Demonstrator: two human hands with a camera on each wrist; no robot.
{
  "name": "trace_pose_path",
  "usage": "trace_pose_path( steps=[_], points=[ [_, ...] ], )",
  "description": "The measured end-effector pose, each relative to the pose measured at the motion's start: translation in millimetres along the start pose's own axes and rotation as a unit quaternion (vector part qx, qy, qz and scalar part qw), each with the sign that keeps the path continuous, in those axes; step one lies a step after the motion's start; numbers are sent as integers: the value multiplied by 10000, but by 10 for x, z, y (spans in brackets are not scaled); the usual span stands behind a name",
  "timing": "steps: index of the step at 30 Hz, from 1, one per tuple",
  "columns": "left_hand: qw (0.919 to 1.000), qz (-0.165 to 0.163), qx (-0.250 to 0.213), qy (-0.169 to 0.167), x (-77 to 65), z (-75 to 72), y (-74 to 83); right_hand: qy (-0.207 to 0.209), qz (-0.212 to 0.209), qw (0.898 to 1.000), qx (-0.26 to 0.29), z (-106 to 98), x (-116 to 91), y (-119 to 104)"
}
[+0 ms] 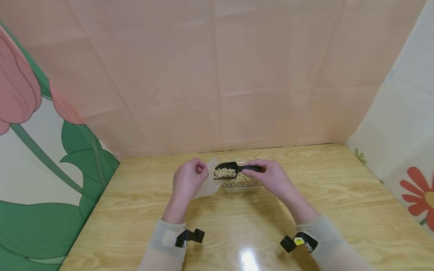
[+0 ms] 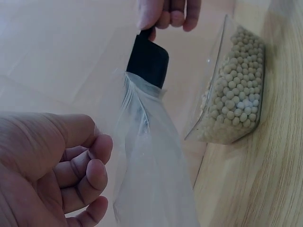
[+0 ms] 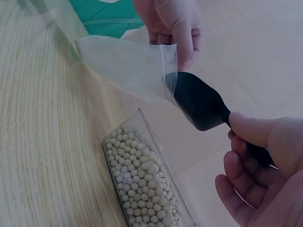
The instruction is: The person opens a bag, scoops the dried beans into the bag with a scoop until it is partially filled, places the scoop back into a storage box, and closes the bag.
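Observation:
My left hand (image 1: 189, 180) pinches the mouth of a translucent plastic bag (image 2: 149, 175), which hangs down beside the fingers. With my right hand (image 1: 273, 177) I grip the handle of a black scoop (image 1: 232, 165) between thumb and fingers. Pale round beans (image 1: 224, 173) lie in the scoop, level with the bag's mouth. In both wrist views the scoop's front end sits inside the bag opening. Below the scoop stands a clear plastic container (image 3: 163, 142) with many more of these beans (image 2: 239, 82) in it.
The container stands on a wood-grain table (image 1: 142, 210), toward its back edge. Behind rises a pinkish-beige sheet (image 1: 217, 82). A flower-printed panel (image 1: 37, 165) borders the left side, and a white panel with a red flower (image 1: 383, 124) the right.

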State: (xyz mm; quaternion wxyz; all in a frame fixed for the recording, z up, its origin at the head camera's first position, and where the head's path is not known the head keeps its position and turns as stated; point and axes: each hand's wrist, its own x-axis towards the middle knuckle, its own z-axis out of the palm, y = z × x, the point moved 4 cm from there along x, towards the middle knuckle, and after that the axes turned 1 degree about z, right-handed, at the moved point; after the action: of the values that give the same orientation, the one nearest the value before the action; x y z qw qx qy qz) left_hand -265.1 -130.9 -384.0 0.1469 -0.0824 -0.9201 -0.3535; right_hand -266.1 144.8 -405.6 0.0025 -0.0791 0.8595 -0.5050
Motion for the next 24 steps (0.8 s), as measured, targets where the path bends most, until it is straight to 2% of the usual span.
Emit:
trace_pose_path(
  steps=[9,16,24],
  points=[
    [10000,49,-16,50,-8,-37,1,40,-247,9994,-252,49,-27,-87],
    [10000,2,3,98,-8,-59,-21,203,-583,9959,-661,86,-59,-175],
    [9999,-2,-20,109,-13,-95,-13,482,-1100,9850,-1240,120,-128,-273]
  ],
)
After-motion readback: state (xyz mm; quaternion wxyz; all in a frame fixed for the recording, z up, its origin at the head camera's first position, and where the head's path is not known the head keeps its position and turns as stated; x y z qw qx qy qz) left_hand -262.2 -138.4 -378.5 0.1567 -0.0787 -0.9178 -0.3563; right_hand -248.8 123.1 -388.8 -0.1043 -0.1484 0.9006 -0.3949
